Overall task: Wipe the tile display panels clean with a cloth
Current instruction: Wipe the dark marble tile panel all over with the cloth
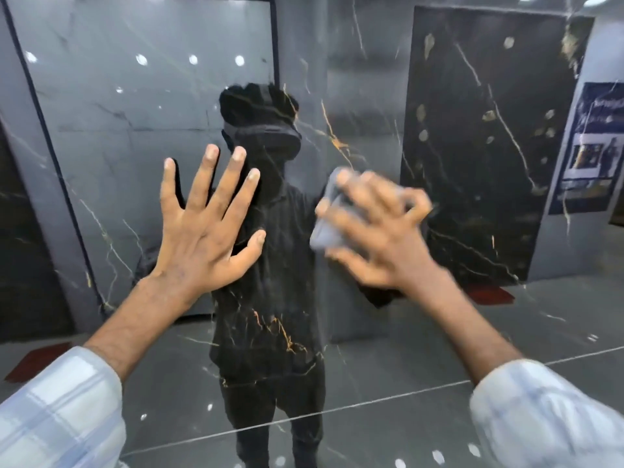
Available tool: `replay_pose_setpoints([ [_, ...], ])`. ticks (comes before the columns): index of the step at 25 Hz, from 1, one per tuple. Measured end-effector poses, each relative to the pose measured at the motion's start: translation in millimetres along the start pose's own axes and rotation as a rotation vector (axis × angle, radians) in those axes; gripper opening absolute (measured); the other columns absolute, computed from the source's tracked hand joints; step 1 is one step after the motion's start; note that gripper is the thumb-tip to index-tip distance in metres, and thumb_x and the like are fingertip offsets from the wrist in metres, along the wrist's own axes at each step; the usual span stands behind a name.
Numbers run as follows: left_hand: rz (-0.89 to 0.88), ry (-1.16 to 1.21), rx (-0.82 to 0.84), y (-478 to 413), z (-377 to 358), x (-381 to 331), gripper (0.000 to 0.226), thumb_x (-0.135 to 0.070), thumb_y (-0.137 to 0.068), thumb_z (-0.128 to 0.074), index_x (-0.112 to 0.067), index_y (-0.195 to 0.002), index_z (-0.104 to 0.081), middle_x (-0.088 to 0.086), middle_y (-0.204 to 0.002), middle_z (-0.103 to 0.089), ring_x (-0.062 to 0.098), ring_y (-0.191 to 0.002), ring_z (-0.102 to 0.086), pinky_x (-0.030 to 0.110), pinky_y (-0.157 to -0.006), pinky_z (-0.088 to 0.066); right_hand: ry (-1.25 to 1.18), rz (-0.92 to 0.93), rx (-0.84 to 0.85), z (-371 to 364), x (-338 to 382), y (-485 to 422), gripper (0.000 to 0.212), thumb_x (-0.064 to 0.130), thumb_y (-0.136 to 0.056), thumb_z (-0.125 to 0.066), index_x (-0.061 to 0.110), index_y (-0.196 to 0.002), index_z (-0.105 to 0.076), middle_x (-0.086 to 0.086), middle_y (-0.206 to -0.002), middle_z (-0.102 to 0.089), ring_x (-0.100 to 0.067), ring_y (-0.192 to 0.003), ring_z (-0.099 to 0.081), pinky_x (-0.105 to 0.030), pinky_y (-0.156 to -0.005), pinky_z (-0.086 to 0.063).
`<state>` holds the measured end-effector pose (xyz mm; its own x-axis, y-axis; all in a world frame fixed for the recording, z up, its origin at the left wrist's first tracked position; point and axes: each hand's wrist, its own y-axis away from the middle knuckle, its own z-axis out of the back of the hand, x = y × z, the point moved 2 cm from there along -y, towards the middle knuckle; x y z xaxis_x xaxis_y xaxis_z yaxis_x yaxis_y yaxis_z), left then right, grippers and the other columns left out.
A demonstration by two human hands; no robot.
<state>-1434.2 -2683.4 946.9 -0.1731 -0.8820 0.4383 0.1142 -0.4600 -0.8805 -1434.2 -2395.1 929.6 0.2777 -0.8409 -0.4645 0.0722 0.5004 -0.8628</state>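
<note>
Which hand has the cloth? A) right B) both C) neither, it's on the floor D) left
A: the right hand grips the grey cloth against the tile panel, while the left hand is spread flat and holds nothing.

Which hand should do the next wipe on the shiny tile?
The right. The right hand grips the grey cloth against the dark tile panel, blurred as if mid-wipe. The left hand lies spread flat on the panel with nothing in it, probably just bracing.
</note>
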Motion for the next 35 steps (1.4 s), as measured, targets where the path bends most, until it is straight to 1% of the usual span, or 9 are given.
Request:
replay_pose_setpoints([
  [4, -0.015, 0.088, -0.064, -21, 13, 7, 0.069, -0.048, -0.097, -0.053, -0.009, -0.154, -0.048, 0.014, -0.170, -0.027, 0.035, -0.156, -0.027, 0.063, -0.120, -0.021, -0.029, -0.789, -0.095, 20, -52, -65, 0.071, 0.060, -0.093, -0.053, 0.033, -0.158, -0.037, -0.010, -0.171, -0.019, -0.035, -0.149, -0.028, -0.058, -0.104, -0.029],
  [10, -0.020, 0.002, -0.105, -85, 19, 42, 0.071, -0.052, -0.099, -0.048, -0.012, -0.157, -0.043, 0.012, -0.173, -0.020, 0.033, -0.158, -0.022, 0.058, -0.122, -0.020, 0.034, 0.312, 0.102, 3, 16, -37, 0.064, 0.062, -0.099, -0.049, 0.039, -0.158, -0.040, -0.003, -0.171, -0.025, -0.027, -0.157, -0.026, -0.054, -0.104, -0.019],
  [16, -0.025, -0.037, -0.133, -88, 12, 45, 0.074, -0.051, -0.094, -0.054, -0.011, -0.156, -0.046, 0.009, -0.171, -0.026, 0.030, -0.157, -0.028, 0.062, -0.121, -0.024, -0.138, -0.722, -0.152, 33, -93, -143, 0.075, 0.069, -0.085, -0.058, 0.042, -0.153, -0.041, 0.002, -0.171, -0.020, -0.025, -0.149, -0.026, -0.048, -0.104, -0.022],
  [18, -0.036, -0.027, -0.151, -92, 16, 46, 0.073, -0.051, -0.092, -0.058, -0.011, -0.153, -0.050, 0.010, -0.171, -0.027, 0.030, -0.156, -0.030, 0.059, -0.120, -0.025, -0.172, -0.525, -0.134, 22, -45, -134, 0.076, 0.064, -0.084, -0.059, 0.040, -0.155, -0.042, 0.000, -0.171, -0.019, -0.027, -0.151, -0.024, -0.046, -0.101, -0.021],
  [22, -0.036, -0.041, -0.203, -124, 29, 67, 0.073, -0.052, -0.092, -0.053, -0.012, -0.153, -0.051, 0.011, -0.172, -0.024, 0.031, -0.156, -0.027, 0.054, -0.122, -0.021, 0.018, 0.404, -0.035, 15, -29, -127, 0.064, 0.062, -0.096, -0.052, 0.039, -0.155, -0.047, -0.002, -0.170, -0.029, -0.024, -0.154, -0.032, -0.056, -0.107, -0.022],
  [28, 0.016, -0.125, -0.149, -194, 44, 110, 0.081, -0.062, -0.091, -0.046, -0.014, -0.156, -0.044, 0.009, -0.173, -0.019, 0.033, -0.157, -0.027, 0.059, -0.119, -0.022, -0.074, -0.514, -0.212, 39, -115, -239, 0.072, 0.070, -0.090, -0.049, 0.038, -0.154, -0.044, -0.005, -0.168, -0.028, -0.030, -0.143, -0.034, -0.056, -0.100, -0.028],
  [32, 0.002, -0.161, -0.134, -190, 33, 115, 0.084, -0.063, -0.095, -0.040, -0.013, -0.162, -0.036, 0.010, -0.173, -0.021, 0.034, -0.158, -0.025, 0.064, -0.120, -0.022, 0.087, 0.458, 0.000, 28, -61, -226, 0.068, 0.071, -0.098, -0.038, 0.044, -0.160, -0.031, -0.003, -0.173, -0.018, -0.029, -0.151, -0.031, -0.055, -0.107, -0.026],
  [33, -0.001, -0.161, -0.134, -189, 32, 116, 0.083, -0.062, -0.095, -0.040, -0.013, -0.162, -0.036, 0.011, -0.173, -0.021, 0.035, -0.158, -0.025, 0.064, -0.120, -0.021, 0.124, 0.543, 0.006, 32, -75, -235, 0.068, 0.072, -0.098, -0.039, 0.045, -0.160, -0.030, -0.002, -0.173, -0.019, -0.027, -0.151, -0.032, -0.053, -0.108, -0.026],
  [35, 0.002, -0.157, -0.131, -190, 33, 116, 0.083, -0.062, -0.095, -0.040, -0.012, -0.162, -0.036, 0.011, -0.172, -0.022, 0.035, -0.158, -0.025, 0.065, -0.121, -0.020, 0.148, 0.251, -0.119, 42, -117, -271, 0.070, 0.075, -0.095, -0.042, 0.045, -0.157, -0.037, 0.000, -0.170, -0.028, -0.025, -0.147, -0.036, -0.056, -0.105, -0.030],
])
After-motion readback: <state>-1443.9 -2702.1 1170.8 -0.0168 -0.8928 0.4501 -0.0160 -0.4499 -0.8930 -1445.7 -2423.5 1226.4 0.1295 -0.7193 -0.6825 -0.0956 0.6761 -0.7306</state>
